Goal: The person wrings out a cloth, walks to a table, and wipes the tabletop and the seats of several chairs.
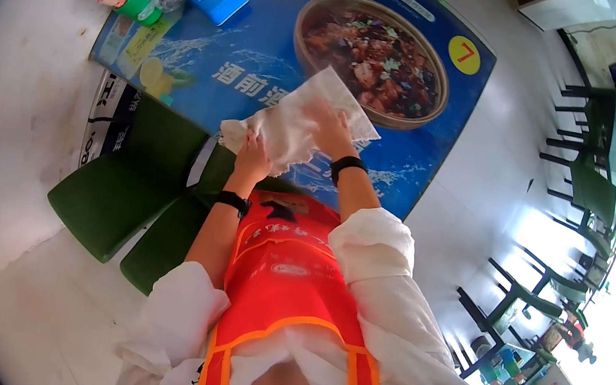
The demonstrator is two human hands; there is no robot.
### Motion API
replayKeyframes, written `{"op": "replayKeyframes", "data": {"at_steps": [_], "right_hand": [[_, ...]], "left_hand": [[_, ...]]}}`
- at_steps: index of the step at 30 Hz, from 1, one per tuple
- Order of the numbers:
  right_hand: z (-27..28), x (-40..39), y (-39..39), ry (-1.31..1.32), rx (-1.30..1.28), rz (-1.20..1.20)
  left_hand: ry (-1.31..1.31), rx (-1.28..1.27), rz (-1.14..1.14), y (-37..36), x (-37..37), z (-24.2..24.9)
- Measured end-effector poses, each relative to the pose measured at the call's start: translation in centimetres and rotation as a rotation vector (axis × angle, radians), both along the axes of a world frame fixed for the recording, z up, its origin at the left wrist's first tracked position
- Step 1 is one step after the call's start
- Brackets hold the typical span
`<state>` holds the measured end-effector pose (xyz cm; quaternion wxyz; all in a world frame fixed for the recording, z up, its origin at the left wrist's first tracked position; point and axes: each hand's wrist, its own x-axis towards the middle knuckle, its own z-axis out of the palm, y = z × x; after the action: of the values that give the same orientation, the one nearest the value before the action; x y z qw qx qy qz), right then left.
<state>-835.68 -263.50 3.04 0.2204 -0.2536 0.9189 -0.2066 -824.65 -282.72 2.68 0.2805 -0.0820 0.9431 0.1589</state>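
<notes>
Fingertips of the left hand [253, 157] lie along the near-left margin of a pale cloth [280, 121], and I cannot tell whether they pinch it or only press it down; the right hand [330, 129] looks laid over the cloth's middle, but blur hides whether its fingers are spread or closed on fabric. Through the head view I find the cloth under both hands on the blue printed table [266, 41], its margin by the left hand about at the table's near edge; as I judge it, a loose hold there could let the cloth slip over, toward the green chair [168, 248] beside the left forearm; a push from the right hand back at the left could ruck the fabric between them; a wide sweep far out leftward of the left hand could knock the blue tissue box [227, 9] or the green chopstick holder [139, 7]. Its long axis runs aslant, from the left hand away and rightward past the right hand; that far end points at the printed dish [416, 97], lapping its rim.
</notes>
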Motion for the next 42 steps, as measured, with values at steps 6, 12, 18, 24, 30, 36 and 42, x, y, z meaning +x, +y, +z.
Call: {"op": "replayKeyframes", "data": {"at_steps": [6, 12, 18, 24, 30, 36, 42], "right_hand": [[0.0, 2.3, 12.6, -0.07, -0.02, -0.233], [0.9, 9.1, 21.4, -0.123, 0.043, -0.45], [1.3, 15.5, 23.1, -0.178, 0.069, -0.496], [2.8, 16.1, 22.7, -0.158, 0.194, -0.324], [1.3, 11.5, 22.6, -0.136, 0.225, -0.33], [3.5, 10.5, 21.9, -0.227, 0.227, -0.331], [5.3, 14.8, 21.5, -0.164, 0.169, -0.174]], "left_hand": [[0.148, -0.067, -0.101, 7.6, -2.4, 0.0], [0.312, -0.004, -0.223, 17.7, -0.1, -0.8], [0.491, 0.084, -0.258, 19.6, 1.4, -3.8], [0.306, -0.025, -0.232, 19.6, 1.8, 1.8], [0.14, -0.003, -0.268, 18.2, 1.5, 1.3], [0.21, 0.097, -0.19, 18.1, 1.7, 1.9], [0.297, 0.053, -0.199, 17.6, 3.7, 1.3]]}}
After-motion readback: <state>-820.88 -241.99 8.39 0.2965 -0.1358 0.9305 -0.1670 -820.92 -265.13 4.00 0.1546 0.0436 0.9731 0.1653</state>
